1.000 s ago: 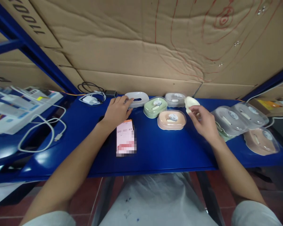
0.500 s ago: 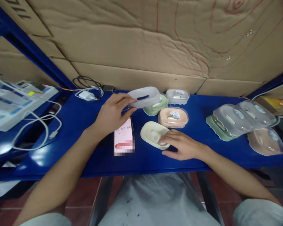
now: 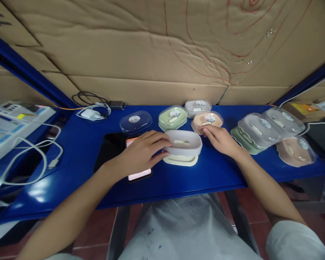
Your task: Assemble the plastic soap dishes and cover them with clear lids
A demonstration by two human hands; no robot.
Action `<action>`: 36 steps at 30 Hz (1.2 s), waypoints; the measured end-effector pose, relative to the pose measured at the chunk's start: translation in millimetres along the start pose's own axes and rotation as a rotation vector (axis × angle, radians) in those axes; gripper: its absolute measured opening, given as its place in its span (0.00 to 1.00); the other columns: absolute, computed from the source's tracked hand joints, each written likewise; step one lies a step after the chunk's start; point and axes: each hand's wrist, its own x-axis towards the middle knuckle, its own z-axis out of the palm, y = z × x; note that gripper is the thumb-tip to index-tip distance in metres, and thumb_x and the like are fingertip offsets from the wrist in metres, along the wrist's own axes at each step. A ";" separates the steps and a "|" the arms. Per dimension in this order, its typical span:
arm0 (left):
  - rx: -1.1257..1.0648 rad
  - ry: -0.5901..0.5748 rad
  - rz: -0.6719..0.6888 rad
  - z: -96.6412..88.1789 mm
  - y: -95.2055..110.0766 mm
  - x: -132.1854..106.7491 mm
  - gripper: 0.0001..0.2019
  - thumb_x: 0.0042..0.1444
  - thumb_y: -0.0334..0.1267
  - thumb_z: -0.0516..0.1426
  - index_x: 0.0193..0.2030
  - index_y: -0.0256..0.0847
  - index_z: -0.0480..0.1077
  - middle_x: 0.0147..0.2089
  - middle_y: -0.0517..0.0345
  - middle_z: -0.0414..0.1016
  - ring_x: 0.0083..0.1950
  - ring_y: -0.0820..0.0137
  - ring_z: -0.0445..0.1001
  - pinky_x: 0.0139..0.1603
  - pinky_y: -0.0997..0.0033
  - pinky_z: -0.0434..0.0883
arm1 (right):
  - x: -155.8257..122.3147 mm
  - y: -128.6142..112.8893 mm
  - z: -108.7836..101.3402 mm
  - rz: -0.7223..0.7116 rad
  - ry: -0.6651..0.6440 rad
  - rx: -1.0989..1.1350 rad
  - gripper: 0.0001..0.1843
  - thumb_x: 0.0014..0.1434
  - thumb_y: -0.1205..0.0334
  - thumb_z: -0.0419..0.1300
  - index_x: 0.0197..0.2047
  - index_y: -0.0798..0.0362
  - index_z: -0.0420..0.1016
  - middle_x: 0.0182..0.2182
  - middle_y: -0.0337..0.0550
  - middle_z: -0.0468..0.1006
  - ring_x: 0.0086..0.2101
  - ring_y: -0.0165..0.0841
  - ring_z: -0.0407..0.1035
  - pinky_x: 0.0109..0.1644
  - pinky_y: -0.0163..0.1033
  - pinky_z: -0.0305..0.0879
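My left hand [image 3: 143, 150] is closed on the left rim of a pale grey oval soap dish tray [image 3: 191, 148], with a slot in its floor. The tray sits on or just above a cream oval base [image 3: 180, 161]; which of these I cannot tell. My right hand [image 3: 219, 140] has its fingertips together at the front edge of a peach soap box [image 3: 202, 127] with a clear lid and round sticker. Behind the tray stand a green soap box [image 3: 166, 121] and a pale grey soap box [image 3: 189, 110]. A loose clear lid [image 3: 144, 124] lies left of them.
A phone with a lit screen [image 3: 139, 176] and a dark phone-like slab [image 3: 105, 151] lie under and beside my left arm. More lidded soap boxes [image 3: 256, 131] are stacked at right. A charger with white cable [image 3: 93, 113] and a power strip [image 3: 29, 126] are at left.
My left hand has brought the grey tray down over the cream base. My right hand has left the base for the peach box, which has shifted right and back. The view has turned slightly.
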 end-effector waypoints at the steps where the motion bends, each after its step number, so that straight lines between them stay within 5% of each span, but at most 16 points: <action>1: -0.010 -0.022 0.009 1.7 0.5 -0.5 0.11 0.75 0.40 0.58 0.59 0.43 0.74 0.59 0.50 0.78 0.59 0.60 0.76 0.64 0.56 0.73 | -1.3 -4.4 -1.2 -0.017 0.017 0.010 0.23 0.80 0.48 0.45 0.59 0.48 0.78 0.49 0.47 0.86 0.48 0.42 0.82 0.55 0.50 0.78; 6: 0.001 -0.104 0.030 8.1 1.5 -0.7 0.09 0.72 0.37 0.60 0.56 0.44 0.76 0.59 0.49 0.77 0.60 0.57 0.74 0.63 0.52 0.73 | -9.3 -33.9 3.9 -0.321 -0.058 0.003 0.21 0.77 0.46 0.54 0.64 0.46 0.76 0.58 0.49 0.82 0.60 0.45 0.75 0.66 0.55 0.70; 10: 0.079 -0.106 0.026 7.9 3.8 2.1 0.08 0.64 0.37 0.64 0.49 0.43 0.76 0.59 0.47 0.75 0.64 0.53 0.73 0.75 0.39 0.62 | -15.3 -44.8 22.0 -0.500 -0.134 -0.063 0.31 0.71 0.39 0.63 0.69 0.48 0.73 0.62 0.53 0.80 0.62 0.47 0.73 0.66 0.55 0.69; 18: 0.160 -0.194 0.055 17.4 6.3 2.3 0.11 0.62 0.39 0.68 0.46 0.38 0.74 0.52 0.47 0.78 0.54 0.54 0.76 0.57 0.54 0.75 | -15.5 -44.4 41.0 -0.669 -0.131 -0.215 0.23 0.76 0.58 0.58 0.69 0.57 0.73 0.62 0.54 0.80 0.62 0.45 0.74 0.64 0.54 0.69; 23: 0.109 -0.155 0.059 11.8 2.3 1.5 0.10 0.66 0.42 0.65 0.48 0.40 0.75 0.52 0.49 0.79 0.53 0.58 0.78 0.57 0.57 0.75 | -14.1 -47.3 39.2 -0.651 -0.127 -0.201 0.21 0.76 0.61 0.56 0.68 0.55 0.75 0.62 0.51 0.81 0.61 0.43 0.75 0.65 0.53 0.70; 26: 0.123 -0.021 -0.070 -3.3 -15.3 -0.3 0.09 0.71 0.42 0.59 0.51 0.42 0.77 0.55 0.49 0.80 0.57 0.58 0.79 0.62 0.55 0.73 | -14.0 -46.8 38.4 -0.643 -0.130 -0.167 0.22 0.76 0.60 0.57 0.69 0.54 0.74 0.64 0.50 0.80 0.63 0.42 0.73 0.67 0.53 0.70; 28: 0.264 0.058 -0.281 -12.1 -31.7 -3.7 0.13 0.73 0.42 0.56 0.56 0.40 0.77 0.61 0.42 0.78 0.63 0.51 0.77 0.66 0.48 0.72 | -14.5 -45.7 37.7 -0.639 -0.130 -0.147 0.22 0.76 0.58 0.58 0.69 0.53 0.74 0.64 0.49 0.80 0.63 0.42 0.73 0.67 0.53 0.70; 32: 0.468 -0.052 -0.694 -13.5 -62.1 -14.0 0.26 0.70 0.44 0.59 0.71 0.36 0.68 0.77 0.29 0.62 0.75 0.35 0.67 0.68 0.35 0.70 | -15.5 -43.1 35.0 -0.615 -0.105 -0.142 0.22 0.76 0.56 0.59 0.69 0.51 0.74 0.64 0.50 0.80 0.63 0.42 0.74 0.66 0.53 0.71; 36: 0.369 -0.131 -0.811 -4.2 -79.8 -17.5 0.28 0.71 0.44 0.59 0.74 0.38 0.66 0.79 0.29 0.60 0.76 0.37 0.67 0.67 0.36 0.72 | -14.7 -41.3 31.3 -0.597 -0.064 -0.145 0.18 0.76 0.57 0.60 0.65 0.49 0.78 0.60 0.48 0.82 0.59 0.42 0.76 0.64 0.53 0.72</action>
